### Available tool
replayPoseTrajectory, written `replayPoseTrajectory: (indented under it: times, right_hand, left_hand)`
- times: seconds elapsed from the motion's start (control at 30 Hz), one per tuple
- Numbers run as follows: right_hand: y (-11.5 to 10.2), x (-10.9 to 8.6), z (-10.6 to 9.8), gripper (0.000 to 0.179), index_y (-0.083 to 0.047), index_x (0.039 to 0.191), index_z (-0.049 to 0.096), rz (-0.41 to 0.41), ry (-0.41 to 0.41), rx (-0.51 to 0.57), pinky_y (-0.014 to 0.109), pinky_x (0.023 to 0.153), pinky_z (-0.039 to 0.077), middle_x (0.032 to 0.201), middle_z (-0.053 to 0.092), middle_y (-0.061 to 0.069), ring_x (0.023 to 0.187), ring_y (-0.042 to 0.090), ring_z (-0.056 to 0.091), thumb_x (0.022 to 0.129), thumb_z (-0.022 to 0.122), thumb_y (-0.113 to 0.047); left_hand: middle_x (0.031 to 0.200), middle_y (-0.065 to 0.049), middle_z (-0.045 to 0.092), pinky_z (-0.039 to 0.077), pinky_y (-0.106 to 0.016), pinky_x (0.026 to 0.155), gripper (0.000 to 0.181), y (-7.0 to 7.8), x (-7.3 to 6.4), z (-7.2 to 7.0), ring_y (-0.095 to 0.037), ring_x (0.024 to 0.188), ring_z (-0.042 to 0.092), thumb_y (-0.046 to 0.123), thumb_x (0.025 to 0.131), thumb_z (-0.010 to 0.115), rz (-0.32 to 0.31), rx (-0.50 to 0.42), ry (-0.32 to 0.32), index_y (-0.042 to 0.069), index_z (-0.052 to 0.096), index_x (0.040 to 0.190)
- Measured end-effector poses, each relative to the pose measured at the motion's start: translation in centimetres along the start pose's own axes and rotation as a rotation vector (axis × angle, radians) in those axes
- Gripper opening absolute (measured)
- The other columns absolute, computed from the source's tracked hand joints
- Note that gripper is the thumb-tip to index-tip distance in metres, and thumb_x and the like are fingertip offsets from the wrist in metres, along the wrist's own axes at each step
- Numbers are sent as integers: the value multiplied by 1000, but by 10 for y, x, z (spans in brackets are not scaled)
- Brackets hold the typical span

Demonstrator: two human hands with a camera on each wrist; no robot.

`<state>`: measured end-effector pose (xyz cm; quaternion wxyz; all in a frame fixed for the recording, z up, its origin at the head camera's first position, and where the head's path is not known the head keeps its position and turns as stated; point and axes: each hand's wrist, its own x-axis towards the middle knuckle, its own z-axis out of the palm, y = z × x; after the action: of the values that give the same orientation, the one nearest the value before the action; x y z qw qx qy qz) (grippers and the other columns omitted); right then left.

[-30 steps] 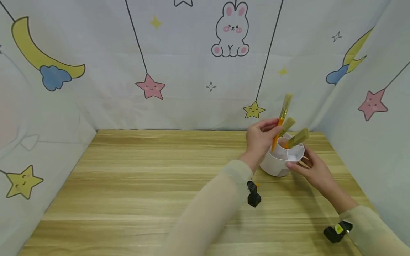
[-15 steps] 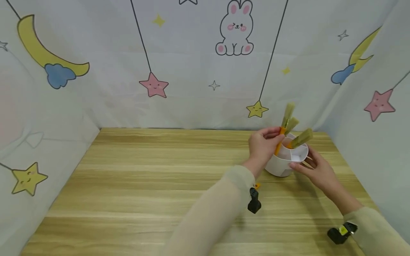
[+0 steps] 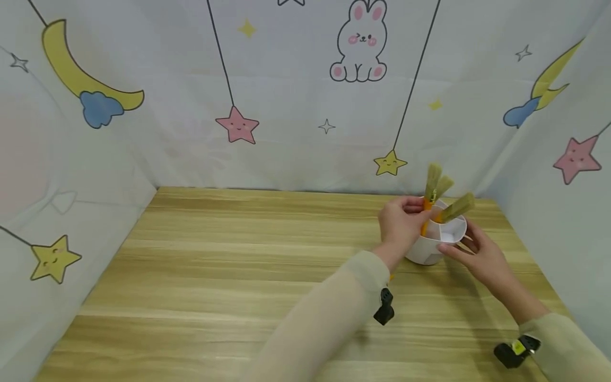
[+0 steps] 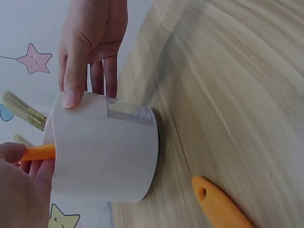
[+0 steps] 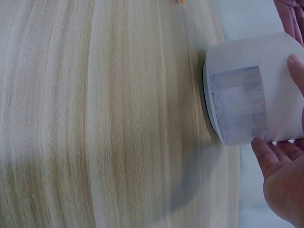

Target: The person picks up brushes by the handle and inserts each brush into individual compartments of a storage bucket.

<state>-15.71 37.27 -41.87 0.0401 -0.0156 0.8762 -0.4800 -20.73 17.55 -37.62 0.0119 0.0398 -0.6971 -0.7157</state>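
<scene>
A white round desk organizer [image 3: 422, 252] with compartments stands upright at the right rear of the table. My left hand [image 3: 400, 227] pinches a paintbrush [image 3: 433, 180] by its orange handle, bristles up; the handle's lower part is inside the organizer's left compartment. Two more paintbrushes lean in the organizer, one brush [image 3: 457, 207] tilted right and another brush [image 3: 446, 183] behind the held one. My right hand [image 3: 484, 259] grips the organizer's right side, thumb at the front. In the right wrist view, a clear window [image 5: 240, 102] shows low on the organizer's wall.
On the wooden table [image 3: 215, 265], an orange handle with a hole [image 4: 218, 204] lies near the organizer, mostly hidden by my left sleeve in the head view. A printed white curtain [image 3: 286, 159] hangs along the table's back edge and sides.
My left hand has lowered the paintbrush deeper into the organizer's left compartment. The right hand keeps its grip on the organizer. The whole head view has shifted slightly.
</scene>
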Motion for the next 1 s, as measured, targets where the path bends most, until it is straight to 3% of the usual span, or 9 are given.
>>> replayPoseTrajectory:
  times: [0.17, 0.67, 0.83, 1.0]
  right_hand:
    - [0, -1, 0, 98, -6, 172, 0, 1, -2, -1, 0, 86, 46, 170, 22, 35, 150, 59, 30, 106, 70, -24]
    - [1, 1, 0, 97, -4, 172, 1, -16, -4, -7, 0, 86, 46, 169, 23, 36, 149, 60, 31, 106, 71, -22]
    - [0, 1, 0, 97, -5, 172, 0, -11, -13, -7, 0, 86, 46, 169, 22, 36, 149, 60, 30, 107, 70, -23]
    - [0, 1, 0, 97, -6, 172, -1, -11, -16, -8, 0, 86, 46, 170, 21, 35, 150, 60, 30, 107, 69, -24]
  left_hand:
    - [77, 10, 73, 54, -14, 62, 14, 5, -3, -1, 3, 67, 64, 10, 83, 94, 18, 85, -4, 12, 82, 89]
    - [70, 13, 60, 49, -16, 53, 28, 15, -7, -1, -1, 67, 54, 26, 83, 95, -38, 242, 9, 17, 70, 74]
    - [72, 10, 60, 47, -20, 52, 32, 21, -8, -3, -5, 68, 54, 32, 83, 95, -116, 260, -4, 17, 68, 74]
    - [79, 9, 64, 58, -25, 54, 25, 27, -6, -3, -10, 60, 67, 29, 83, 95, -248, 170, -18, 15, 74, 80]
